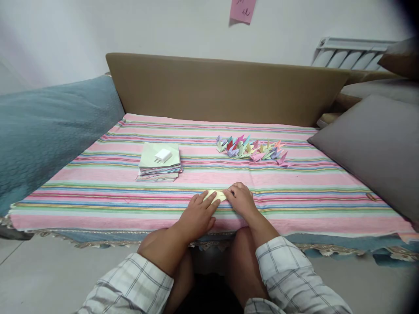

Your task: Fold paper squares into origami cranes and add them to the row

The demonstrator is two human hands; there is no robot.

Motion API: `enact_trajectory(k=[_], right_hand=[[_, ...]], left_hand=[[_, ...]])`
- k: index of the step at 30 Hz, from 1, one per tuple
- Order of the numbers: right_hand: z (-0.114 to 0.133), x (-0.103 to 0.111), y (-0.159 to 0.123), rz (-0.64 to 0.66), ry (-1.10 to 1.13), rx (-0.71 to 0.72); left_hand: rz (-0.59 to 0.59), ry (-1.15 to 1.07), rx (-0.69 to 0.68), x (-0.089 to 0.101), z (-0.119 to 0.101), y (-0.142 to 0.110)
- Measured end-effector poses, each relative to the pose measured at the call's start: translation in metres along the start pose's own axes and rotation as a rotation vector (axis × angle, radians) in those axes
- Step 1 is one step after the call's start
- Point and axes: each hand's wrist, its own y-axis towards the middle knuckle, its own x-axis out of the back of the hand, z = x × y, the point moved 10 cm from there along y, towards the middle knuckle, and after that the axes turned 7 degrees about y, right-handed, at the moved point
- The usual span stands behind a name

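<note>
A small pale yellow piece of folded paper lies on the striped cloth near its front edge. My left hand rests over the paper's left part with fingers stretched out, pressing it to the cloth. At the paper's right end, my right hand has its thumb and fingers closed on the tip. My fingers cover part of the paper, so its full shape is hidden.
Behind and left stands a stack of square paper sheets with a white charger plug on top. Several folded paper cranes cluster at the back right. A grey cushion borders the right, a blue-covered armrest the left.
</note>
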Motion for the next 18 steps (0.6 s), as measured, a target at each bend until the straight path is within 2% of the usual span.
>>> enact_trajectory(k=[9,18], right_hand=[[0.0094,-0.0001,-0.0069,-0.042,-0.179,0.041],[0.0101,-0.0006,-0.0082,-0.034,-0.212,0.036]], left_hand=[[0.003,-0.008,0.011,-0.0015,0.0013,0.0007],[0.010,0.037,0.062,0.0068,-0.0012,0.0088]])
